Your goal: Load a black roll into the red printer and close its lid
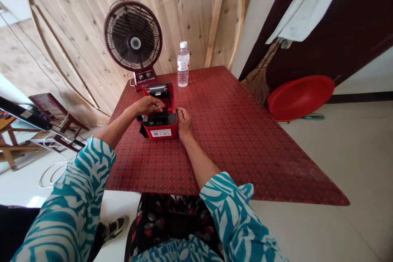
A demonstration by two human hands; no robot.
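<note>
Small red printer (160, 129) sits toward L side of red patterned table cover (233, 139), lid (158, 90) raised at back. L hand (149, 105) is held narrow, fingers curled down over open well; whether anything is gripped can't be told, fingertips being hidden. R hand (184, 122) is laid against printer's R side, fingers together, no firm grip seen. Dark item (143, 129) is bunched at printer's L side, type unclear.

Risks, as judged: printer could be shifted or tipped if pushed from L w/o enough bracing at R. Raised lid could be knocked shut onto fingers. Parts inside well could be bent if forced. Cover could slide underneath, carrying printer w/ it. Water bottle (183, 64) just beyond could be knocked over by a careless arm move, wetting printer; fan (133, 36) nearby is also exposed to bumps.
</note>
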